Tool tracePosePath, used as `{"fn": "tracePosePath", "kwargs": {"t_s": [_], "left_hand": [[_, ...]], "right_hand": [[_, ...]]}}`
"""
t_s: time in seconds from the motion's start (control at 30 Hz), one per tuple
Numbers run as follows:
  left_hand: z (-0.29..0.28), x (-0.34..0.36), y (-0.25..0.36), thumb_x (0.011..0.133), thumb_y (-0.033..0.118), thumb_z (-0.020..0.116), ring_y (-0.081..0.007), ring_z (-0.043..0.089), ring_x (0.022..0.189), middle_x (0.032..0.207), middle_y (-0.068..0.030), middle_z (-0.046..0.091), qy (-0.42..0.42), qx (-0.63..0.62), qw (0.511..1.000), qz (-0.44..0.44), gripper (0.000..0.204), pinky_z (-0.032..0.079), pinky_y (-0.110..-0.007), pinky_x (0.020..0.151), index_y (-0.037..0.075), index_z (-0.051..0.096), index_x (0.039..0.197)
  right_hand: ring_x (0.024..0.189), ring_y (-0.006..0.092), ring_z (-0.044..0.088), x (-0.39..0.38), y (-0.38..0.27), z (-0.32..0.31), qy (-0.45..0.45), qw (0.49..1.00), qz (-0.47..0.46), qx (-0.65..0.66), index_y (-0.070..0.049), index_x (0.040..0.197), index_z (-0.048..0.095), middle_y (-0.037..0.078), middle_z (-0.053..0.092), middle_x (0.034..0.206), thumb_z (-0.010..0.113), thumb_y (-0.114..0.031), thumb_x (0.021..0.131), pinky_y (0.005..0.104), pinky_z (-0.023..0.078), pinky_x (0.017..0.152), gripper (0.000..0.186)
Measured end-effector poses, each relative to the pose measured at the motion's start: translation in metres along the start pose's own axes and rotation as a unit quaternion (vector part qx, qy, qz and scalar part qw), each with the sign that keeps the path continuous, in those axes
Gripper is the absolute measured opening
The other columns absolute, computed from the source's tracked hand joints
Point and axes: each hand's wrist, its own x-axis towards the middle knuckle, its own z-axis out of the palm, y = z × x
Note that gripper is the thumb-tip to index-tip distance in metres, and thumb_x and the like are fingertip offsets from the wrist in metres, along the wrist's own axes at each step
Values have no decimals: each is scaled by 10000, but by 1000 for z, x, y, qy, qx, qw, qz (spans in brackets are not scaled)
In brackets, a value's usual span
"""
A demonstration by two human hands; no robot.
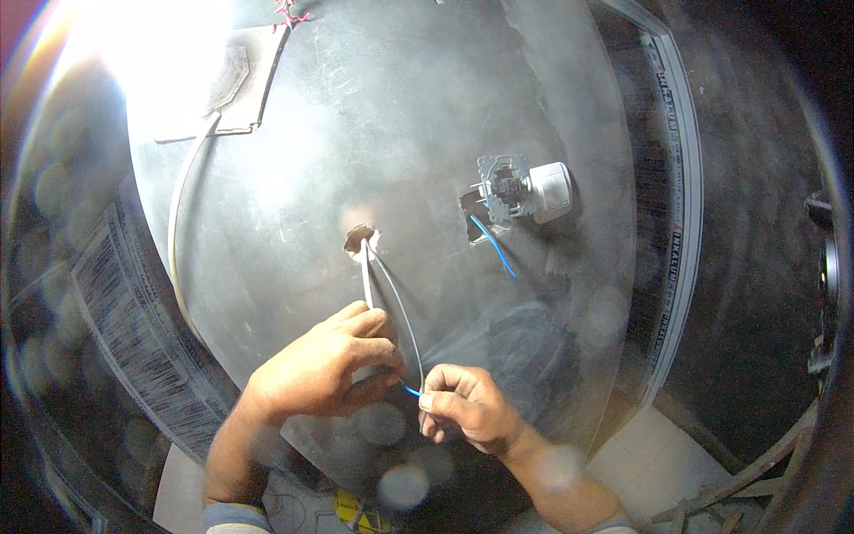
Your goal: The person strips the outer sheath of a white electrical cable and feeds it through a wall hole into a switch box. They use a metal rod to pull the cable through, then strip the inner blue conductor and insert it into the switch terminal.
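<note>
Both forearms come up from the lower edge and lean toward each other, so the hands end up close together near the middle of the view. The left hand (325, 369) is curled into a loose fist, knuckles up and toward the camera, thumb folded under the fingers, wrist bent slightly inward. The right hand (467, 405) sits just beside it and a little lower, its fingers bent and its fingertips (427, 400) pinched together, pointing toward the left hand (the thumb is mostly hidden behind the fingers). Both forearms are bare, with a pale sleeve edge showing at the bottom.
</note>
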Motion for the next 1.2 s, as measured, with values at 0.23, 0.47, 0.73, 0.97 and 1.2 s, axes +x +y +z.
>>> {"fn": "tracePosePath", "kwargs": {"t_s": [0.23,0.47,0.73,0.97,1.2], "left_hand": [[-5,4,4,742,122,719,-274,569,920,922,-87,584,-34,134,990,43,137,477,-369,824,59,684,858],[7,5,-1,733,135,682,-237,591,863,864,-71,579,33,213,970,115,168,506,-352,777,62,667,884],[10,-1,2,696,95,710,-227,584,841,923,-55,589,80,249,959,108,317,510,-359,730,83,676,1011],[-8,8,1,739,89,707,-301,557,867,839,-97,547,-29,56,997,45,166,473,-415,782,55,660,895],[-5,6,2,735,-51,669,-260,634,785,886,-101,651,98,-106,989,12,177,502,-331,711,43,673,885]], "right_hand": [[665,137,641,2,-2,8,37,999,3,-29,-30,911,593,51,640,763,604,-161,951,269,530,546,137],[653,144,633,-1,-9,10,62,992,21,106,-39,890,607,53,630,758,580,-210,973,274,518,531,193],[613,119,619,-2,-12,11,17,999,-29,29,-52,856,588,46,625,704,575,-209,981,258,507,534,201],[609,117,613,0,-10,11,30,999,-12,5,-42,868,589,68,633,709,569,-195,975,253,503,548,187],[598,128,605,-4,-12,6,30,999,-40,15,-35,858,585,85,631,694,561,-192,970,258,497,537,194]]}}
